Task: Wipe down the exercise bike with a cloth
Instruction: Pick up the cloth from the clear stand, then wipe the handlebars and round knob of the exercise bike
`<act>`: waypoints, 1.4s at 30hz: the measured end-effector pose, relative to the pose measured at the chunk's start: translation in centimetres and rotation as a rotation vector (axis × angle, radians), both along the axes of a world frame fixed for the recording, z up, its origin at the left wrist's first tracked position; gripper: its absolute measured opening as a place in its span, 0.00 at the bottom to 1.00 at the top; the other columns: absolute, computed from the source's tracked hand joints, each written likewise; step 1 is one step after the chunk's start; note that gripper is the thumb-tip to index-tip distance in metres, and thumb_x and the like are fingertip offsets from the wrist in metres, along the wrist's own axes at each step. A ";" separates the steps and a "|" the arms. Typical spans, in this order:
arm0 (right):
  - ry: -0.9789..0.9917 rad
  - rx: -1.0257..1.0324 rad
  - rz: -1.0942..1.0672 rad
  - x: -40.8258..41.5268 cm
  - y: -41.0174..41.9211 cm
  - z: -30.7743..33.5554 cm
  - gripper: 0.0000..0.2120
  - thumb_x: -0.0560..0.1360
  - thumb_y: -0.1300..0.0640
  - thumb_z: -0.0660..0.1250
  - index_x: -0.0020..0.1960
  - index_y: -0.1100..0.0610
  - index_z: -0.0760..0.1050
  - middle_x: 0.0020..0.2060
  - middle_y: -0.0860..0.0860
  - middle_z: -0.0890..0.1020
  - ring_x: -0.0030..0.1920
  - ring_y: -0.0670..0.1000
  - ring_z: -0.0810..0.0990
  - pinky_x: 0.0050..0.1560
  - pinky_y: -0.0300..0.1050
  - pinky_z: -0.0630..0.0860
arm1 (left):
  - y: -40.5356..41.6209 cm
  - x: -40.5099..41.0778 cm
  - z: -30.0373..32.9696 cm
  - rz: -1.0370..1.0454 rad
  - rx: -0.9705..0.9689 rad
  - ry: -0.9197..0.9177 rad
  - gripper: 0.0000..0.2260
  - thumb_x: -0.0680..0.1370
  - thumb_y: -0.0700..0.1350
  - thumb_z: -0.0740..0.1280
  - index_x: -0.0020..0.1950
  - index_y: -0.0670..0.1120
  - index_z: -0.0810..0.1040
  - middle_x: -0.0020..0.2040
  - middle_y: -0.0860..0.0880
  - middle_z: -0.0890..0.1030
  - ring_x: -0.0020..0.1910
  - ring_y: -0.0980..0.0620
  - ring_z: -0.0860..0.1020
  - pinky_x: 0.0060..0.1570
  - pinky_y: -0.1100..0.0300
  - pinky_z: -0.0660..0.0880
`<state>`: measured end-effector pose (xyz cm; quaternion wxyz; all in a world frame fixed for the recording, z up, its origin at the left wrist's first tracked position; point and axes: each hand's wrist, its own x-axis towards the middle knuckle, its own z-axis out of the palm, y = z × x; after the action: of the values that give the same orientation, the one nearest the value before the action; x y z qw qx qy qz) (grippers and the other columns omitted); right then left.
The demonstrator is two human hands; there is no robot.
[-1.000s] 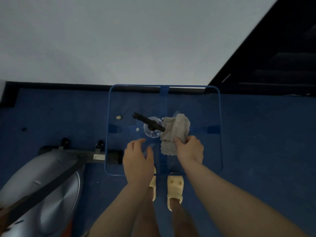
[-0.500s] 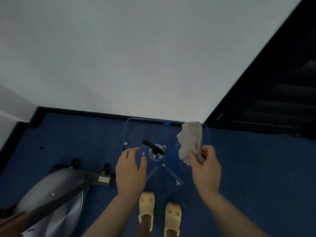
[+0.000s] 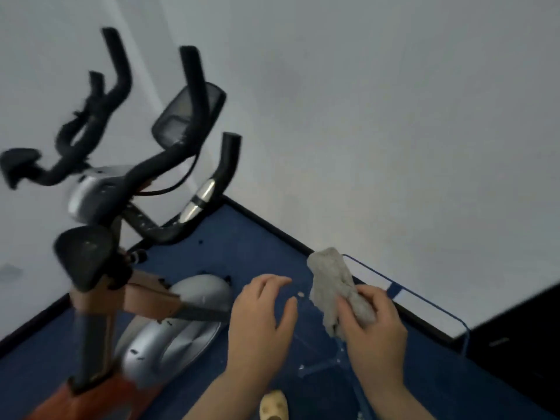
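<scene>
The exercise bike [image 3: 127, 225] fills the left half of the head view: black handlebars [image 3: 188, 95] up high, a dark console screen [image 3: 185, 116], a black saddle [image 3: 81, 253] and a silver flywheel cover [image 3: 169, 338] low down. A crumpled grey cloth [image 3: 330, 286] is gripped by my right hand [image 3: 372, 328] at lower right, held in the air above the floor. My left hand [image 3: 260, 322] hovers beside it with loosely spread fingers, holding nothing, just right of the flywheel cover.
A clear table with a blue edge [image 3: 424, 301] stands under my right hand, by the white wall. Blue carpet [image 3: 242, 244] covers the floor. A dark opening [image 3: 521, 334] lies at the far right. One yellow shoe [image 3: 272, 404] shows at the bottom.
My view has swung left and up, bringing the bike's handlebars and saddle into sight. My right hand lifted the cloth off the clear table and carries it; my left hand left the table.
</scene>
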<state>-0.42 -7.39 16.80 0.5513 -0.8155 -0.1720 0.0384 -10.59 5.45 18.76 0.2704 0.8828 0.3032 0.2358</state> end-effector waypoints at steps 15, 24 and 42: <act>-0.349 0.198 0.262 -12.0 11.6 6.2 0.09 0.67 0.55 0.74 0.46 0.51 0.79 0.41 0.46 0.80 0.40 0.44 0.79 0.42 0.33 0.73 | 9.4 -15.9 6.3 0.288 0.086 -0.297 0.12 0.74 0.54 0.61 0.57 0.59 0.75 0.56 0.64 0.73 0.58 0.62 0.72 0.55 0.62 0.70; -0.457 0.165 0.040 -17.9 18.5 8.0 0.10 0.70 0.49 0.73 0.50 0.44 0.77 0.43 0.39 0.77 0.43 0.42 0.78 0.42 0.28 0.72 | 21.1 -22.0 7.0 0.196 0.034 -0.310 0.12 0.74 0.55 0.60 0.56 0.58 0.76 0.54 0.65 0.72 0.55 0.60 0.74 0.53 0.54 0.74; -0.730 -0.360 0.625 -15.5 27.0 11.6 0.19 0.72 0.38 0.64 0.42 0.52 0.83 0.55 0.46 0.77 0.57 0.47 0.72 0.55 0.48 0.72 | 25.4 -20.2 6.0 0.068 -0.216 -0.327 0.10 0.78 0.46 0.64 0.59 0.54 0.78 0.51 0.62 0.77 0.54 0.72 0.71 0.50 0.81 0.64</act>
<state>-15.91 19.61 28.36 0.2683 -0.7673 -0.5797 -0.0571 -30.83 30.89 24.79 0.4011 0.7878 0.3085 0.3511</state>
